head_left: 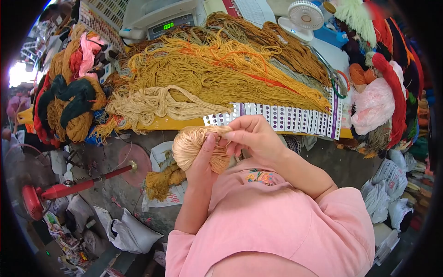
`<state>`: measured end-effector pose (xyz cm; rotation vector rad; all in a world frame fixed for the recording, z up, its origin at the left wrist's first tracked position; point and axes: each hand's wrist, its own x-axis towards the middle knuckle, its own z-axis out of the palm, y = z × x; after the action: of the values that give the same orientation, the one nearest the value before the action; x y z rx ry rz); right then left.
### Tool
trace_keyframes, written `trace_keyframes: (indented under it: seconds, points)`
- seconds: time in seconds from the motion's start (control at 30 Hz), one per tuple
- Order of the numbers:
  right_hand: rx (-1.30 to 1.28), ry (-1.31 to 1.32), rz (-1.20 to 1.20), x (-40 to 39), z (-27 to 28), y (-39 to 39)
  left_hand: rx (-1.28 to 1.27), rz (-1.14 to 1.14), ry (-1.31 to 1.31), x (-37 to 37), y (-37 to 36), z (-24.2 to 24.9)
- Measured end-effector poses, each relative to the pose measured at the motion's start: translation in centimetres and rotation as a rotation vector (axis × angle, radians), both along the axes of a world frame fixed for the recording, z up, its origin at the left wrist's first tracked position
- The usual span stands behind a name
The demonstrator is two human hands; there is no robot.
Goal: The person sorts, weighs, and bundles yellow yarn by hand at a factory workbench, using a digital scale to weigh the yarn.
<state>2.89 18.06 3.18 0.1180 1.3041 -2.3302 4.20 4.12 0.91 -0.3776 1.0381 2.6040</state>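
A bundle of pale peach yarn (187,147) is held up in front of my chest, just off the table's near edge. My left hand (203,159) is wrapped round its lower right side, with the thumb pointing up. My right hand (251,138) pinches the yarn at the bundle's upper right end, fingers bent together. Behind the bundle, a beige skein (152,104) lies along the front of the table, beside a large spread of olive and mustard yarn (184,74). White cards with punched holes (286,119) lie to the right of the beige skein.
A scale (170,25) with a green display and a small white fan (305,16) stand at the back. Scissors (336,78) lie right. Coloured skeins (69,101) hang at the left; pink yarn (376,106) is at the right. A red-based fan (34,201) stands lower left.
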Motion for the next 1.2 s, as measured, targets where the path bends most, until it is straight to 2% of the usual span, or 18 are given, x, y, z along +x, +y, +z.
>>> trace_keyframes:
  seconds: [0.1, 0.17, 0.23, 0.3, 0.37, 0.43, 0.5, 0.57, 0.67, 0.7, 0.77, 0.83, 0.9, 0.97, 1.03, 1.1, 1.13, 1.2]
  points:
    - [-0.218, -0.282, 0.017, -1.0, 0.2, -0.4, 0.028, -0.059, 0.000, -0.9, -0.9, 0.1]
    - [-0.436, -0.370, 0.310, -1.5, -0.4, -0.2, 0.043, -0.092, 0.031, -1.8, -2.4, 0.4]
    - [-0.219, -0.289, 0.428, -2.6, 2.2, 0.7, 0.423, -0.128, 0.137, -2.7, -6.2, -0.1]
    - [0.013, -0.213, 0.359, -4.5, 3.5, 2.2, 0.904, 0.088, 0.079, -3.1, -11.8, -0.8]
    - [0.165, -0.094, 0.197, -6.9, 3.8, 4.0, 0.902, 0.315, 0.083, -2.1, -18.2, -2.7]
    - [0.133, -0.090, -0.014, -10.0, 4.4, 5.7, 0.843, 0.508, -0.015, 1.9, -26.5, -9.0]
    - [-0.183, -0.181, -0.170, -15.1, 3.0, 10.0, 0.748, 0.716, -0.130, 7.1, -31.8, -13.7]
    - [-0.175, -0.045, -0.391, -18.8, 3.8, 11.7, 0.158, 0.939, -0.348, 13.6, -40.0, -22.5]
    - [-0.027, 0.027, -0.599, -24.9, 5.5, 15.2, 0.043, 1.157, -0.605, 15.6, -39.9, -18.2]
    - [-0.150, 0.033, -0.553, -26.9, 6.6, 17.0, -0.076, 1.188, -0.668, 15.2, -38.8, -16.1]
    - [-0.080, 0.099, -0.693, -29.4, 9.6, 18.0, 0.089, 1.326, -0.607, 25.0, -50.8, -27.1]
    - [0.037, 0.193, -0.756, -31.2, 12.6, 16.9, 0.015, 1.869, -0.641, 24.1, -51.5, -25.2]
    - [-0.010, 0.207, -0.894, -33.5, 14.9, 18.5, -0.259, 1.528, -0.789, 25.5, -50.2, -21.8]
    - [-0.012, 0.251, -1.069, -33.5, 17.1, 19.3, -0.281, 1.553, -0.749, 29.1, -51.0, -21.2]
    - [0.144, 0.376, -0.473, -32.6, 18.3, 19.2, -0.264, 1.774, -0.682, 30.0, -49.6, -18.9]
    - [0.678, 0.343, -0.156, -27.0, 18.1, 7.4, -0.180, 1.679, -0.592, 30.6, -47.8, -20.2]
    - [0.661, 0.368, 0.059, -25.7, 17.6, 5.1, -0.117, 1.571, -0.490, 30.1, -47.4, -20.9]
    - [0.545, 0.478, 0.145, -24.8, 19.0, 0.6, -0.068, 1.339, -0.386, 26.7, -42.9, -21.0]
